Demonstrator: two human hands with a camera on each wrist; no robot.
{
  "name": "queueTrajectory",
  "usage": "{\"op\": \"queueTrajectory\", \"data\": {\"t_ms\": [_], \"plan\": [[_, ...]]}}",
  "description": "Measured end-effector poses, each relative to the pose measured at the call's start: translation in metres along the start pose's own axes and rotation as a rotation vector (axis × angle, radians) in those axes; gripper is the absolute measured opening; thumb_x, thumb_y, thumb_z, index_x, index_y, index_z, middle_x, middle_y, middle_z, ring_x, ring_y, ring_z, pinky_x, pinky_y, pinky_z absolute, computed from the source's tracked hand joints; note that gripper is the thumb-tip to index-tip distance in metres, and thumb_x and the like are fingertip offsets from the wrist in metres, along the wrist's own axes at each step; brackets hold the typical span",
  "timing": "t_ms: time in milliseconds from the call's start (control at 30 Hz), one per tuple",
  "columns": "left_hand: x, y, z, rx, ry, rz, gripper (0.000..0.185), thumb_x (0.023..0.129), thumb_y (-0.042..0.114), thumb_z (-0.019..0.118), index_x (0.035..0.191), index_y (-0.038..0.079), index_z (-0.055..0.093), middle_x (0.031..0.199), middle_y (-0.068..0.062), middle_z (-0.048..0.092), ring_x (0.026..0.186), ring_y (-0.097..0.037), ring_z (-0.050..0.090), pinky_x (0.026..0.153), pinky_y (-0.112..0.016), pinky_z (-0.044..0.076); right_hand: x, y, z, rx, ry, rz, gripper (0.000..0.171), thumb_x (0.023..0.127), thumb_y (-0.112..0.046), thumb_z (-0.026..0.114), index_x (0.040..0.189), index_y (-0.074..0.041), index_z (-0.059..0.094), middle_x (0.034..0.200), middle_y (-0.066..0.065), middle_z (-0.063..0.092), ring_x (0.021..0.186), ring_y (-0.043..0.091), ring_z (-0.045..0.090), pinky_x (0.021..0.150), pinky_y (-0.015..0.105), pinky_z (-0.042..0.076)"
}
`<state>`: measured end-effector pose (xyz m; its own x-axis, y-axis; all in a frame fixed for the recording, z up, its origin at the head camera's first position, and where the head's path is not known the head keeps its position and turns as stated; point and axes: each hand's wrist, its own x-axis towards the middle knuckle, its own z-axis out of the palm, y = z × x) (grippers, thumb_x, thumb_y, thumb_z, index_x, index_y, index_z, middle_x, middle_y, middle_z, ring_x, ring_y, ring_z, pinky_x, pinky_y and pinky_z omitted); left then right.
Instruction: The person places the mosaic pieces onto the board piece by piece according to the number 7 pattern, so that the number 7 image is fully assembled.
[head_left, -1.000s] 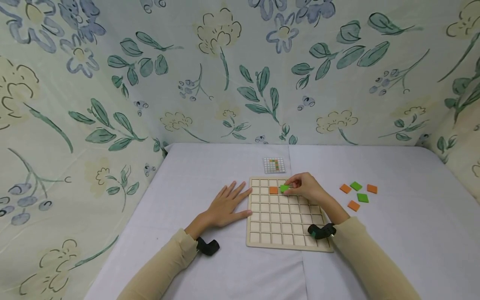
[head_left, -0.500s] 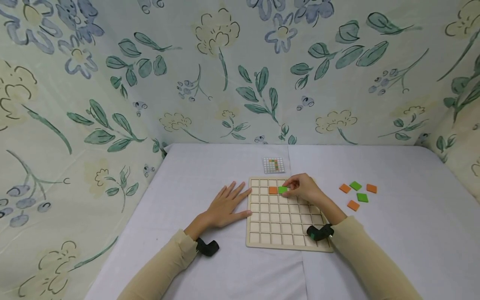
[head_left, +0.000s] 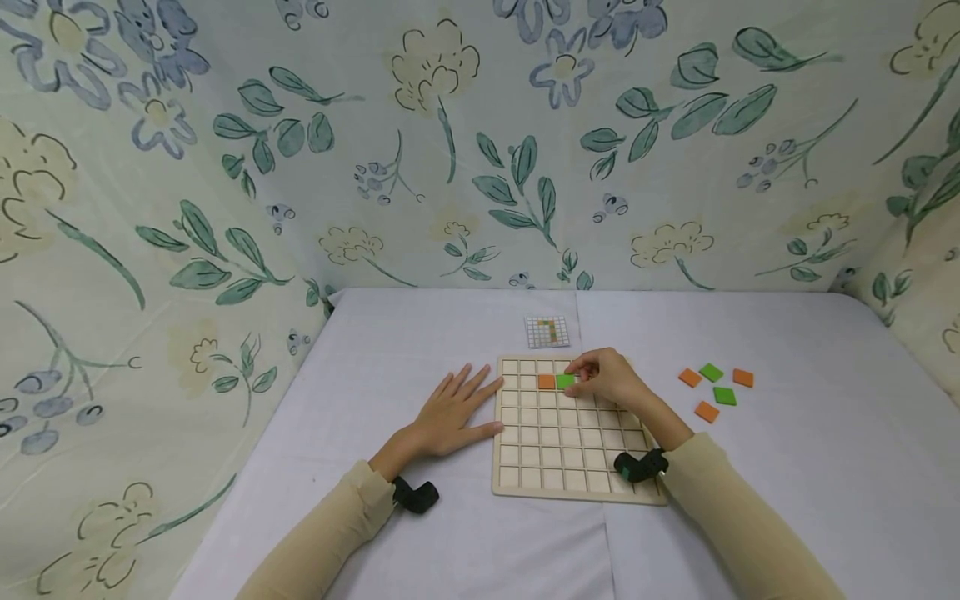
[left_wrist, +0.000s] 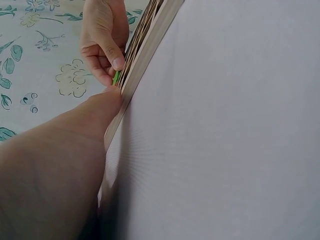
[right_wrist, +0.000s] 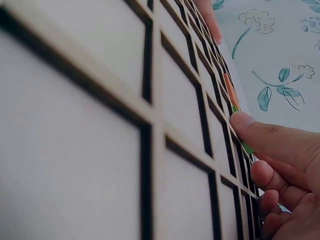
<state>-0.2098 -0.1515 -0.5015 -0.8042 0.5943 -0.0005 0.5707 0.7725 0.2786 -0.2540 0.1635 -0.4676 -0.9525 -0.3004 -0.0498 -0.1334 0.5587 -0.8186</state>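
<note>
A pale wooden grid board (head_left: 529, 456) lies on the white-covered table. My right hand (head_left: 609, 377) pinches a small green square tile (head_left: 564, 381) between thumb and fingers at a cell in the board's second row from the back. Directly left of it, an orange square tile (head_left: 547, 382) sits in its own cell. In the right wrist view the thumb (right_wrist: 242, 122) covers the middle of the green tile. My left hand (head_left: 450, 414) rests with spread fingers on the table, its fingertips right at the board's left edge.
Behind the board lies a small card (head_left: 548, 332) printed with a grid of coloured squares. To the right, several loose tiles are scattered, among them a green one (head_left: 725, 396) and an orange one (head_left: 707, 412). A flowered cloth (head_left: 450, 125) hangs behind the table.
The green tile in my right hand has moved slightly left and lowered, from tilted to level beside the orange tile. My left hand has stayed in place.
</note>
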Motion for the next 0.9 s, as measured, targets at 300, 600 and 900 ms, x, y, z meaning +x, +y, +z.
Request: {"op": "queueTrajectory", "data": {"t_ms": [300, 600, 900], "plan": [[0.002, -0.001, 0.002, 0.012, -0.009, -0.005, 0.08, 0.096, 0.073, 0.031, 0.162, 0.031, 0.011, 0.167, 0.0, 0.004, 0.152, -0.028, -0.004, 0.12, -0.051, -0.002, -0.003, 0.001, -0.007, 0.049, -0.022, -0.007, 0.025, 0.078, -0.006, 0.085, 0.099, 0.003, 0.074, 0.071, 0.006, 0.055, 0.065, 0.018, 0.046, 0.057, 0.025, 0.037], [0.001, 0.0, 0.001, 0.023, -0.021, -0.011, 0.08, 0.096, 0.073, 0.031, 0.161, 0.032, 0.009, 0.168, 0.001, 0.001, 0.152, -0.028, -0.006, 0.12, -0.05, -0.003, -0.002, 0.002, -0.007, 0.055, -0.035, 0.008, 0.02, 0.081, -0.006, 0.083, 0.097, 0.003, 0.074, 0.07, 0.004, 0.054, 0.065, 0.015, 0.045, 0.057, 0.023, 0.036], [0.0, -0.001, 0.001, 0.03, -0.025, -0.015, 0.08, 0.096, 0.074, 0.031, 0.161, 0.032, 0.009, 0.168, 0.001, 0.002, 0.152, -0.028, -0.006, 0.12, -0.049, -0.003, -0.009, 0.002, -0.02, 0.063, -0.036, -0.057, 0.028, 0.085, -0.01, 0.081, 0.108, 0.004, 0.073, 0.08, 0.006, 0.06, 0.072, 0.018, 0.05, 0.059, 0.023, 0.043]]}}
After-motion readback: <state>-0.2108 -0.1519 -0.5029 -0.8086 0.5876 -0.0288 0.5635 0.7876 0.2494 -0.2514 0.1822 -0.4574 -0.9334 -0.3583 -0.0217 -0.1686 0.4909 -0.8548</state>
